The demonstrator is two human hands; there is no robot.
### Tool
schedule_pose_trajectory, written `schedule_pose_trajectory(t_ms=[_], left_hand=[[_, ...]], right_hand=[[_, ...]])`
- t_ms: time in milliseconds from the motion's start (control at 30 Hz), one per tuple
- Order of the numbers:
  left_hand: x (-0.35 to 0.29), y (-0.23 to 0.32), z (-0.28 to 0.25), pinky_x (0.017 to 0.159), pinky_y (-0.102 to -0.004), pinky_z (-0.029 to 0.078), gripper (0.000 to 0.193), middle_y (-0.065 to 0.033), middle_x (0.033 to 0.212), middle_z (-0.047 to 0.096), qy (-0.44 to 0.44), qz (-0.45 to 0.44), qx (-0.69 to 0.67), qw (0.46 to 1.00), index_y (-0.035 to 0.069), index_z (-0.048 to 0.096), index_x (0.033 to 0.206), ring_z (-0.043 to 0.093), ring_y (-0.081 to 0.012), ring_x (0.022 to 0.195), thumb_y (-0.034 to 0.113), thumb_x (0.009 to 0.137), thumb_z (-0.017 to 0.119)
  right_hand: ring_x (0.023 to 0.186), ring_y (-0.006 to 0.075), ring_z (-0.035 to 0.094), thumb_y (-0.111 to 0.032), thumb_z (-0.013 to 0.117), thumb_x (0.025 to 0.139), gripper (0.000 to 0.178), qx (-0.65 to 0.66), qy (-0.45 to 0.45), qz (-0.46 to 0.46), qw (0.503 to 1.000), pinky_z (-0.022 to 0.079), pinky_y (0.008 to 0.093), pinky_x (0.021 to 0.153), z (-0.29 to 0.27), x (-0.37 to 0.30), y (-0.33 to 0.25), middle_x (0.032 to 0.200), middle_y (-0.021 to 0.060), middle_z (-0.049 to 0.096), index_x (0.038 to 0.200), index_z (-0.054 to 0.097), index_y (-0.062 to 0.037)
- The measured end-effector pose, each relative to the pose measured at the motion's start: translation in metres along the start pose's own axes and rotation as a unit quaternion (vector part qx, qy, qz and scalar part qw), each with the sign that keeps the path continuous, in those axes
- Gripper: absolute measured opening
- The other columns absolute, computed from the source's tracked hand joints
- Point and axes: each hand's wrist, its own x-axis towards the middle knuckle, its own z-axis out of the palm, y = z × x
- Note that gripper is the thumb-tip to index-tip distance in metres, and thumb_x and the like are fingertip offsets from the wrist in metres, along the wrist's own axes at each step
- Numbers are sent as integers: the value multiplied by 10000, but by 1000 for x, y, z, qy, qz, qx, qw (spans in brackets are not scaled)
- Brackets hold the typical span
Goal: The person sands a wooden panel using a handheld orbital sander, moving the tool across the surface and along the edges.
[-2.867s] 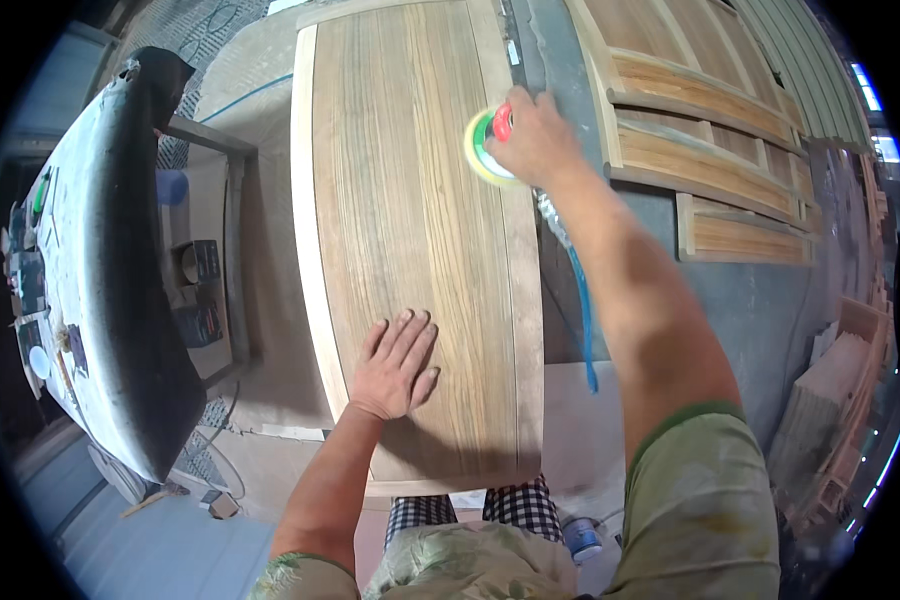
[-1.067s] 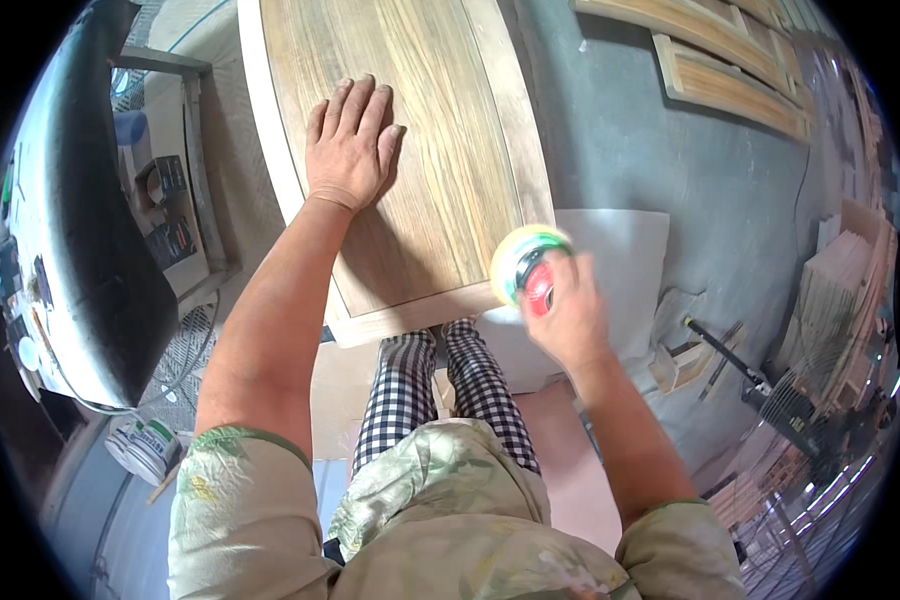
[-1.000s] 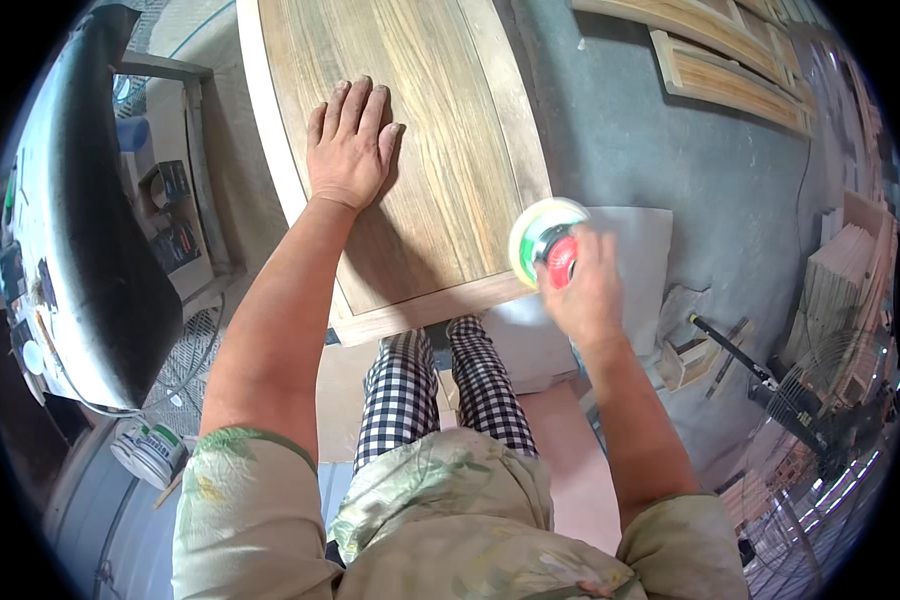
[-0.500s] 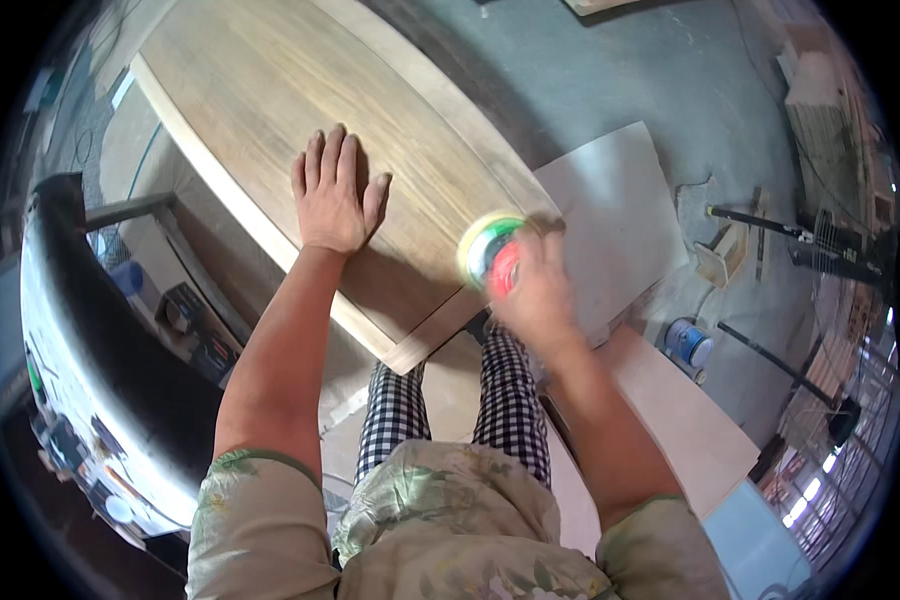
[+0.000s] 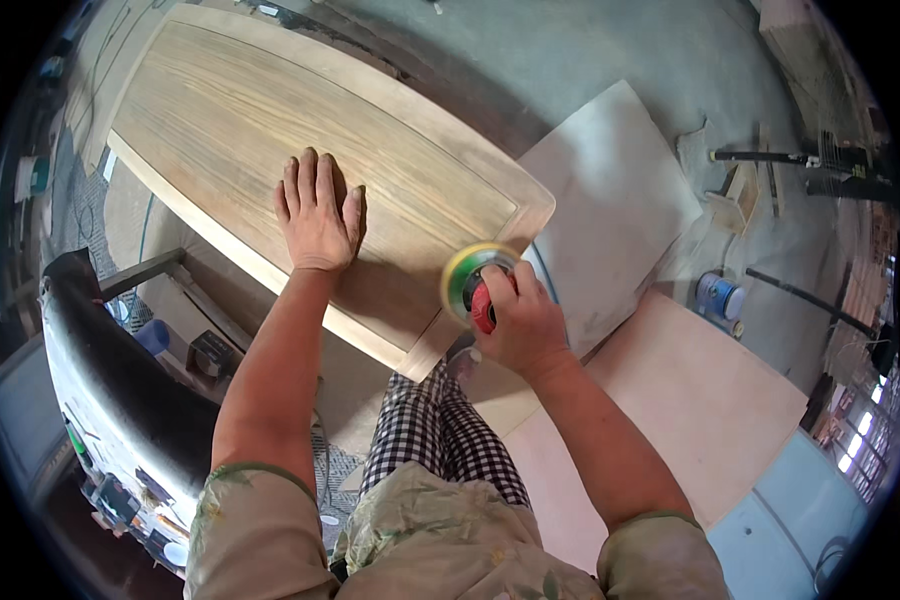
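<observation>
A framed wooden panel [image 5: 210, 105] with pale edging and a visible grain stretches from the far left down to just in front of me. My left hand [image 5: 316, 228] lies flat on it with the fingers extended, holding nothing. In my right hand [image 5: 528, 325] is a round disc sander [image 5: 462, 272] with a red and black body and a green and yellow pad. The fingers wrap round its body. Its pad is over the near right corner of the panel, partly past the edge; whether the pad touches the wood, I cannot tell.
Flat boards [image 5: 620, 190] lie on the floor to the right, with a pinkish sheet [image 5: 670, 400] nearer me. Beyond them are a blue and white can [image 5: 718, 296] and a small wooden piece [image 5: 735, 198]. A curved black-edged object [image 5: 120, 350] stands at the left.
The sander has shifted slightly left and down in view, its pad now tilted differently. The whole view has turned, and my legs are closer together. My left hand stays flat on the panel.
</observation>
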Motion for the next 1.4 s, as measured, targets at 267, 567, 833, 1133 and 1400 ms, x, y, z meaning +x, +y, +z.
schedule_pose_trajectory(t_ms=[267, 567, 833, 1133, 1400], left_hand=[[6, 8, 8, 1116, -496, 128, 600, -154, 1469, 299, -2, 21, -3, 1000, 60, 343, 1391, 213, -359, 1379, 441, 929, 383], [6, 12, 8, 1109, -494, 140, 585, -171, 1463, 301, 10, 37, -6, 999, 62, 345, 1389, 218, -371, 1371, 447, 949, 364], [4, 6, 12, 1101, -524, 128, 626, -175, 1470, 290, 14, 31, -22, 999, 55, 343, 1388, 207, -385, 1371, 484, 933, 381], [9, 6, 9, 1103, -517, 140, 655, -176, 1461, 316, 16, 80, -10, 997, 42, 349, 1387, 224, -399, 1364, 500, 920, 395], [6, 8, 8, 1098, -520, 153, 651, -205, 1448, 320, 4, 87, -14, 996, 0, 354, 1375, 244, -412, 1350, 464, 922, 410]], right_hand=[[1023, 368, 563, -174, 723, 709, 543, 13, 44, 115, 992, 532, 466, 773, -15, 37, 11, 1128, 156, 491, 1191, 484, -107], [923, 336, 596, -201, 729, 687, 474, 29, 79, 138, 987, 536, 419, 736, 7, -4, -18, 1023, 123, 524, 1117, 542, -137], [890, 327, 591, -207, 713, 695, 466, 34, 11, 33, 999, 537, 439, 642, 77, -111, -88, 1026, 113, 512, 1124, 533, -177], [948, 331, 572, -176, 764, 652, 592, 178, 161, 138, 961, 533, 425, 704, 82, -107, -81, 1058, 139, 517, 1167, 479, -120], [676, 92, 536, -193, 767, 751, 497, 607, 222, 322, 692, 475, 245, 609, 76, -63, 25, 886, 28, 549, 1119, 466, -51]])
